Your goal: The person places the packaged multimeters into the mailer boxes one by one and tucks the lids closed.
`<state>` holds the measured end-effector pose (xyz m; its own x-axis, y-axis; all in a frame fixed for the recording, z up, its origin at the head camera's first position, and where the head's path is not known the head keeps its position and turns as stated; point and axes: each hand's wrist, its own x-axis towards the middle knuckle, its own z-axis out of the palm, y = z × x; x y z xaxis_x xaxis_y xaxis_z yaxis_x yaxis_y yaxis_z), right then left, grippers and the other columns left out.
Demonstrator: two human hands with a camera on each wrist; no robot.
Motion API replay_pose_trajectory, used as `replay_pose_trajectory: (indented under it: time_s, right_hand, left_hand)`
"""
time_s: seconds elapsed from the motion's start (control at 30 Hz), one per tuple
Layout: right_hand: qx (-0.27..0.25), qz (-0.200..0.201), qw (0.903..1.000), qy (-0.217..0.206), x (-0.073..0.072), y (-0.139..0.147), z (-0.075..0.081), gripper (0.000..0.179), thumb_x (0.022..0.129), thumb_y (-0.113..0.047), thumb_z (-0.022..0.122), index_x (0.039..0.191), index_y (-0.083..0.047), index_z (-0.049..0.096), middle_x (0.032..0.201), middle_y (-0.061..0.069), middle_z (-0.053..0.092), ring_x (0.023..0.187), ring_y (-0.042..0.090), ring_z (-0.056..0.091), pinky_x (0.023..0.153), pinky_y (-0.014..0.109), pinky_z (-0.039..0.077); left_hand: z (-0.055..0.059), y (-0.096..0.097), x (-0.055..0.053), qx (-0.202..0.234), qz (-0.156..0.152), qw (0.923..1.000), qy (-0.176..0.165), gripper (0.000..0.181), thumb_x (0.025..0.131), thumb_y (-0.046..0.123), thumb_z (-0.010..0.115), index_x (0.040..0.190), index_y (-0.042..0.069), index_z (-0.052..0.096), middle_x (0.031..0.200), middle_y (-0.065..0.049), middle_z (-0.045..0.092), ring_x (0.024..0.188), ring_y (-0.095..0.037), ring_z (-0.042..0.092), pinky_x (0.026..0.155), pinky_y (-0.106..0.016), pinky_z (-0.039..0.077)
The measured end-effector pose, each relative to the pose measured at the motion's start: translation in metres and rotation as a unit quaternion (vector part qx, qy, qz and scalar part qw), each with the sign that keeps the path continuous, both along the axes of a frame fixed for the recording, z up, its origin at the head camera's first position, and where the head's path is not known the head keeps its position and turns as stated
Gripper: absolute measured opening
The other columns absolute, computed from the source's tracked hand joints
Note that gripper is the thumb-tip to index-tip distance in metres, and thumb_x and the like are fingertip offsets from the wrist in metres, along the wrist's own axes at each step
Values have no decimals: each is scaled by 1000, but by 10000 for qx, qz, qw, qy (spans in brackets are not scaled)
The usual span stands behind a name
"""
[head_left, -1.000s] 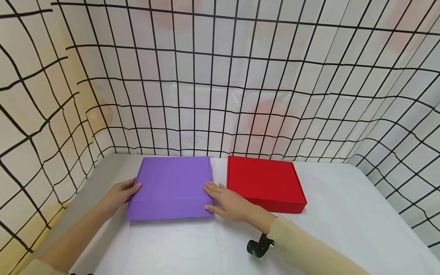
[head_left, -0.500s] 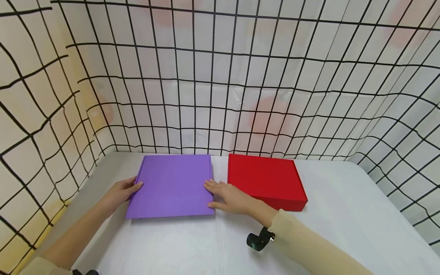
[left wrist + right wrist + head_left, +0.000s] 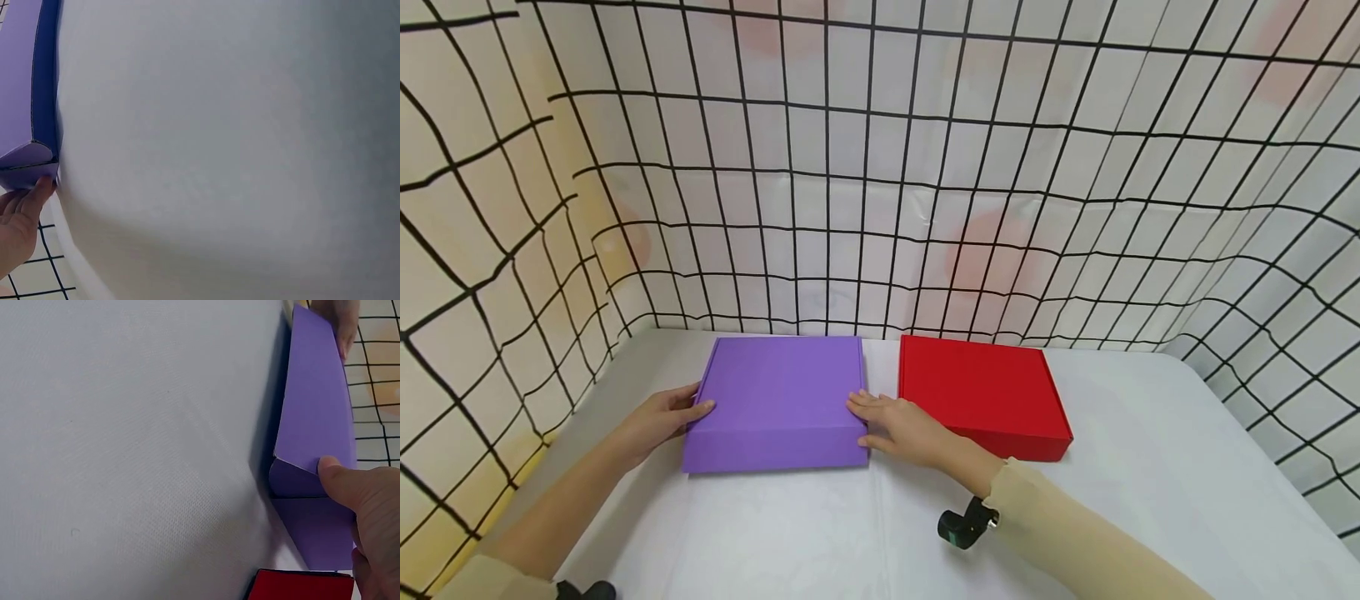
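A purple cardboard mailer box [image 3: 784, 383] lies on the white-covered table, its front panel facing me. My left hand [image 3: 658, 421] lies at its left end, thumb over the lid's edge and the other fingers along the side wall. In the left wrist view that hand [image 3: 22, 219] touches the box's end, and a small gap shows at the front corner. At the right end my right hand [image 3: 910, 433] touches the box with extended fingers. Its thumb [image 3: 337, 481] presses near the front corner in the right wrist view.
A red box [image 3: 977, 387] lies to the right of the purple one, partly behind my right forearm. The white table [image 3: 1150, 483] is bordered by black wire grid panels [image 3: 865, 208] at the back and sides.
The purple box's front flap has swung down and inward, from slanting outward to nearly upright. Both hands have stayed at the ends of the box, with only small shifts.
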<state>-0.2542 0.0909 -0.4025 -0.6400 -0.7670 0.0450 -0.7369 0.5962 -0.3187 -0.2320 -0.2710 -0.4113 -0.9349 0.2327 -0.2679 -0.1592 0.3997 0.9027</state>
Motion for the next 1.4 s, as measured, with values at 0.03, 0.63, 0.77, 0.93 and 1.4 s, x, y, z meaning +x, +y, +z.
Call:
replay_pose_trajectory:
  time_s: [0.03, 0.63, 0.77, 0.93, 1.4]
  right_hand:
    - [-6, 19, 10000, 33, 0, 0, 0, 57, 88, -27, 62, 137, -5, 42, 143, 8, 39, 133, 20, 33, 105, 38, 32]
    - [46, -54, 9981, 612, 1, -3, -3, 54, 87, -27, 63, 135, -8, 47, 138, 6, 45, 128, 20, 41, 100, 35, 39]
    - [-159, 89, 9936, 1118, 1, -1, -8, 48, 86, -23, 64, 129, -5, 52, 132, 9, 52, 123, 22, 47, 96, 34, 42]
    - [-463, 178, 9874, 1502, 2, -2, -13, 43, 85, -19, 66, 124, -3, 58, 125, 11, 57, 119, 23, 51, 93, 33, 44]
    - [-703, 29, 9780, 1962, 7, -4, -25, 45, 79, -16, 71, 121, -4, 60, 123, 11, 59, 117, 23, 53, 88, 33, 48]
  left_hand:
    - [0, 0, 0, -7, 14, 10000, -8, 78, 94, 32, 52, 143, -9, 8, 147, -32, 12, 133, -42, 23, 105, -51, 28]
    - [0, -3, 1, -44, 147, 9999, -47, 79, 93, 34, 54, 142, -10, 11, 143, -34, 20, 130, -41, 31, 102, -47, 34]
    - [1, -1, 0, -21, 184, 9998, -58, 79, 93, 34, 55, 142, -10, 13, 142, -33, 25, 128, -40, 36, 100, -44, 38]
    - [2, 0, 0, -29, 205, 9998, -67, 79, 92, 35, 55, 142, -10, 13, 143, -32, 24, 128, -40, 36, 100, -44, 38]
    - [-3, -3, -1, 29, 209, 9997, -75, 79, 92, 35, 55, 143, -9, 13, 143, -32, 25, 126, -39, 40, 98, -43, 40]
